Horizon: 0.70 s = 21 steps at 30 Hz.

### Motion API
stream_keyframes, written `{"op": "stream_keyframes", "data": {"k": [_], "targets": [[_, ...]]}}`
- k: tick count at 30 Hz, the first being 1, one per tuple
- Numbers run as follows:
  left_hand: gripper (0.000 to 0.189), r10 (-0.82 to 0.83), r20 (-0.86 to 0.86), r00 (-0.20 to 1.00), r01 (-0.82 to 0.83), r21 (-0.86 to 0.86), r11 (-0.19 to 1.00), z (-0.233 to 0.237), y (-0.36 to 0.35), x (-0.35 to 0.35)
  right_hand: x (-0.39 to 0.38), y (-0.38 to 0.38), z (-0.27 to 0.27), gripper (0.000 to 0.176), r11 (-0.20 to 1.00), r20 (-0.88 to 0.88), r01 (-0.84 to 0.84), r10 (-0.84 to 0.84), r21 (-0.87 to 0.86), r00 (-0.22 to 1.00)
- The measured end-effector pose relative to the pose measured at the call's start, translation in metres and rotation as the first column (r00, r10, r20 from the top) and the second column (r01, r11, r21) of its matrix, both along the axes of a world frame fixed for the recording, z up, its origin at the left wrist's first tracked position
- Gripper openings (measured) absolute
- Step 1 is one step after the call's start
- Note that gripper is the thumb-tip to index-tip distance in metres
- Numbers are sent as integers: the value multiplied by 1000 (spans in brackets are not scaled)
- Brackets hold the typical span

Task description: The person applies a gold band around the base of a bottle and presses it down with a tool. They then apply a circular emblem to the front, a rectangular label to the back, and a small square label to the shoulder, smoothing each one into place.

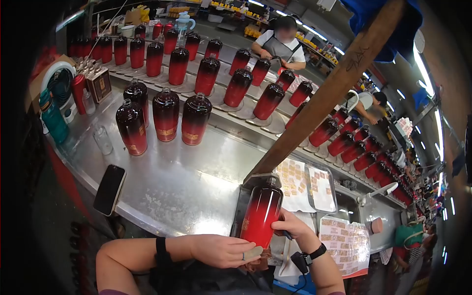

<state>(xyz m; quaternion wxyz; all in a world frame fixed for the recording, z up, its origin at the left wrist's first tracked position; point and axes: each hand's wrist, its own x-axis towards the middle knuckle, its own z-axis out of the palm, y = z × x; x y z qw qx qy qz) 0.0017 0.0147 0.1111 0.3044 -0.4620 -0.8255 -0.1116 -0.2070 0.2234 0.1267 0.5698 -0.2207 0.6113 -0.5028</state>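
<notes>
A glossy red bottle [263, 211] with a black top stands tilted in front of me at the table's edge. My right hand [295, 227] grips its right side, thumb across the front; a dark thin object shows under the fingers. Low on the left side lies my left hand [223, 250], its fingers pressed together with a small pale flat pad [253, 253] at their tips, against the bottle's base. A brown cloth [259, 263] is bunched beneath. Gold print is faintly visible on the bottle's left side.
Several finished-looking red bottles [164, 118] stand on the metal table [162, 182], near a phone [109, 189]. Behind runs a conveyor carrying more bottles [208, 74]. A wooden post [319, 93] slants up at right, beside trays and sheets of gold labels [344, 241]. Another person [282, 44] works across the line.
</notes>
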Motion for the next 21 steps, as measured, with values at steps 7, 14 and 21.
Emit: {"op": "stream_keyframes", "data": {"k": [7,14,21], "targets": [[42,-111,-7,994,111,-29,993,14,11,-26,19,-10,30,80,993,-136,85,-73,81,988],[42,-134,257,957,179,-163,970,16,38,-54,7,-4,13,79,998,-92,35,-29,59,995],[47,-92,66,994,89,44,995,4,11,-23,2,-3,13,78,999,-80,1,3,41,997]]}}
